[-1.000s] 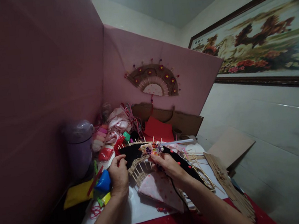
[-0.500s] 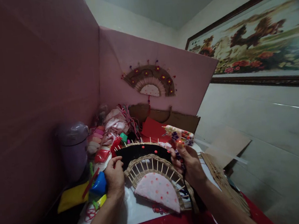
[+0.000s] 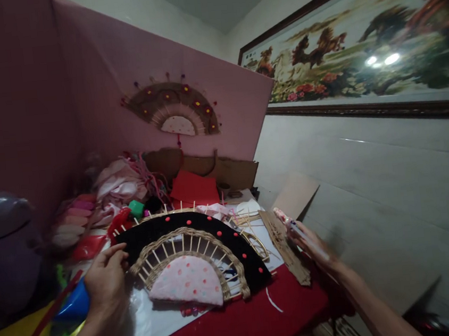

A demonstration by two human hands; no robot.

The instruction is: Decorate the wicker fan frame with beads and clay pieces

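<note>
A half-round woven fan (image 3: 177, 234) lies tilted over the white sheet, with thin sticks jutting from its rim. Its outer band is black cloth (image 3: 232, 242) dotted with small red pieces, and its base is a pink dotted half-disc (image 3: 186, 284). My left hand (image 3: 108, 279) grips the fan's left end, thumb and fingers closed at its edge. Off to the right, past the table's corner, my right hand (image 3: 317, 249) is closed around a flower-patterned glue gun (image 3: 281, 215); its body is largely hidden. A clear stick shows along that hand.
Scissors (image 3: 255, 245) and a brown bark-like strip (image 3: 287, 249) lie right of the fan. Red paper (image 3: 194, 187), pink cloth (image 3: 119, 179) and a green block (image 3: 136, 209) sit behind. A finished fan (image 3: 176, 109) hangs on the pink board. Red cloth (image 3: 240, 321) covers the front.
My right hand has carried the glue gun away from the fan, out to the right. The view has turned right. My left hand stays on the fan's left end.
</note>
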